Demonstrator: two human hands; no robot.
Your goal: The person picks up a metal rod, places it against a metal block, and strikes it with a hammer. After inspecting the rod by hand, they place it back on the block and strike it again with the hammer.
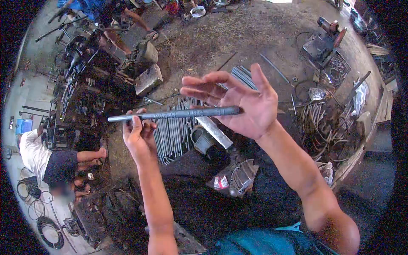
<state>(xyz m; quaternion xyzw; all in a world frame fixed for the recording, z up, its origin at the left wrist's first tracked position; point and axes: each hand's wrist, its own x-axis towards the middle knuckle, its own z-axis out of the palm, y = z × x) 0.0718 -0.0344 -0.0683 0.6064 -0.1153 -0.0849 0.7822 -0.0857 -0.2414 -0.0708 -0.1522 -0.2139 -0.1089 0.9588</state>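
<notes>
A grey metal rod (pixel 178 114) lies nearly level across the middle of the head view. Its left end is slimmer, its right end is dark, and marks show along its side. My left hand (pixel 141 138) pinches the rod between thumb and fingers near the slimmer end. My right hand (pixel 248 102) is open, palm up and fingers spread, with the rod's dark end over the palm. Below the rod, many similar metal rods (pixel 170 138) lie side by side on the floor. A flat metal bar (pixel 214 132) slants beside them, under my right hand.
Another bundle of rods (pixel 244 77) lies beyond my right hand. A concrete block (pixel 148 80) stands ahead left. At right are a cutting machine (pixel 325 44) and a heap of curved metal pieces (pixel 325 127). One person (pixel 46 163) is at far left, another (pixel 114 25) at upper left.
</notes>
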